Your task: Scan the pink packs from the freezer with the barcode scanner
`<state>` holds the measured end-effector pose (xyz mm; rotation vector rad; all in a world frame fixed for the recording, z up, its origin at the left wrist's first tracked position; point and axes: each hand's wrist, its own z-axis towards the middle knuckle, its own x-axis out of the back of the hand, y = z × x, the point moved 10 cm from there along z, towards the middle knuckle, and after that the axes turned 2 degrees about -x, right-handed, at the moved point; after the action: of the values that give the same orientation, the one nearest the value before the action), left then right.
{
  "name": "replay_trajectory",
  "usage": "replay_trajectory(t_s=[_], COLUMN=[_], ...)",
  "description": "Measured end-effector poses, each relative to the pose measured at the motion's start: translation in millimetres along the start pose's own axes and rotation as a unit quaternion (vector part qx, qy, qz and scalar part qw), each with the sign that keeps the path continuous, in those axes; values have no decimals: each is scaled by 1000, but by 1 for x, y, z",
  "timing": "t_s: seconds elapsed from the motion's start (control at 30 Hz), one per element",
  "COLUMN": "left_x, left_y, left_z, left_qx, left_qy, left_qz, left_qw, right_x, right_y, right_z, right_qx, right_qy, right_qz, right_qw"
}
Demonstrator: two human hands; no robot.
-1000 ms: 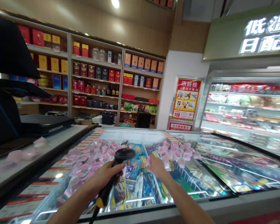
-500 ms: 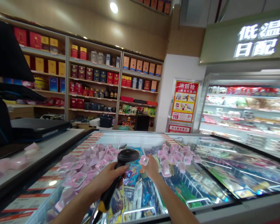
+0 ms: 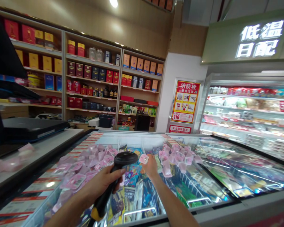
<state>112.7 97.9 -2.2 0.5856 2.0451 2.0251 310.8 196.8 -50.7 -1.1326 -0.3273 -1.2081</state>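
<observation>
By the left hand (image 3: 106,181) a black handheld scanner (image 3: 124,157) is gripped, its fingers wrapped around the handle and the thumb laid across it; yellow is shown at the handle's lower end. By the right hand (image 3: 151,166) a small pink cup (image 3: 144,159) is pinched between the fingers (exactly which fingertips are pressed to it cannot be told), with its labelled face turned toward the camera. The cup is held above the chest freezer (image 3: 262,205), just beside the scanner's head, on its right.

A large pile of pink cups (image 3: 94,159) is spread over the freezer's left part, and a smaller heap (image 3: 177,154) is gathered to the right of the right hand. Bright packets (image 3: 132,195) are seen below, between the two forearms. More pink pieces (image 3: 13,164) are set on the white counter (image 3: 72,135) at the left. Farther back, boxes and bottles are lined up on shelves (image 3: 92,76).
</observation>
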Motion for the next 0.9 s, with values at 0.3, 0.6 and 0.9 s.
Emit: replay_trajectory(t_s=[0.3,0.6,0.9], left_x=[-10,47,64], left_y=[2,-5,2], left_z=[-2,-1,-15], left_qx=[0,-9,-14], left_qy=[-37,77,129], left_qz=[-23,-51,-26], left_qw=[999,996,991], right_x=[1,-39,-84], right_y=[-12,-35,-108], right_z=[-1,1,-14], right_qx=[43,15,31], right_qy=[42,-44,-44], right_qz=[40,95,162], right_qw=[997,994,985])
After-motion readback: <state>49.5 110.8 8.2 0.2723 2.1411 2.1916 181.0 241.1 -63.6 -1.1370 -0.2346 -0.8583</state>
